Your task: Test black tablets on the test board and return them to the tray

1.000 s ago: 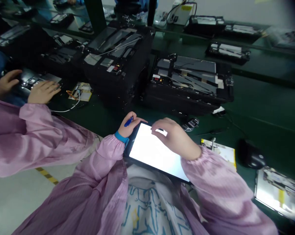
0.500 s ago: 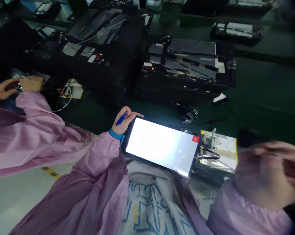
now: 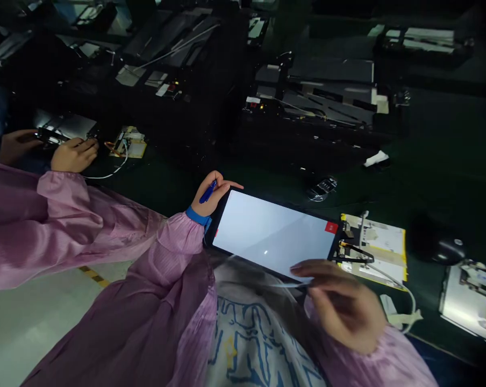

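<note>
okay, left hand (image 3: 211, 198) curled round blue pen (image 3: 208, 192) at tablet's (image 3: 271, 231) far-left corner; right hand (image 3: 343, 306) fingers narrowly pinching thin pale strip (image 3: 287, 285) by near edge

No legible text could be read in this view. A red square label (image 3: 330, 227) sat at the upper right corner of the tablet (image 3: 273, 231) screen, beyond the right hand (image 3: 343, 306); its small white marks were too small to read. Printing on the yellow-edged sheet (image 3: 374, 250), to the right of the hand, was also unreadable. The blue pen (image 3: 208, 192) in the left hand (image 3: 211, 196) showed no legible marking. Blue line figures on the white garment (image 3: 251, 344), left of the right hand, could not be read as lettering. Small labels on the black fixture (image 3: 162, 90), well beyond the left hand, were too small to read.
</note>
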Action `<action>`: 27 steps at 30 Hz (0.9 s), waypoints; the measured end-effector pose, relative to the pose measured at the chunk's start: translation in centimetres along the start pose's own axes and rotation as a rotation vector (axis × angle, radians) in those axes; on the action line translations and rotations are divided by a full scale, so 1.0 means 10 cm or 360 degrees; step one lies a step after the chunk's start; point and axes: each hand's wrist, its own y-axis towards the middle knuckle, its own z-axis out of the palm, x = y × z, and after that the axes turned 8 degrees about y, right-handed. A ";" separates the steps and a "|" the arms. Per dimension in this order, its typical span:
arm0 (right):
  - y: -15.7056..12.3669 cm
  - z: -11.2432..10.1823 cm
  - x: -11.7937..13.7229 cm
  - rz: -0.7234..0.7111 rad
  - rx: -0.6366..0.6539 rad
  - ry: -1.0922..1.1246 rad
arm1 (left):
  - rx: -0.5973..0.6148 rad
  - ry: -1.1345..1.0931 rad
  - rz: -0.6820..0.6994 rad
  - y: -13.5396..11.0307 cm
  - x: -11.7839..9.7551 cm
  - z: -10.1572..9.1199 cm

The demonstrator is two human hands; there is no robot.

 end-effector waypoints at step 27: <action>0.15 0.45 0.18 -0.0231 0.0900 0.0404 | -0.0100 0.0055 -0.0054 0.04 -0.04 0.01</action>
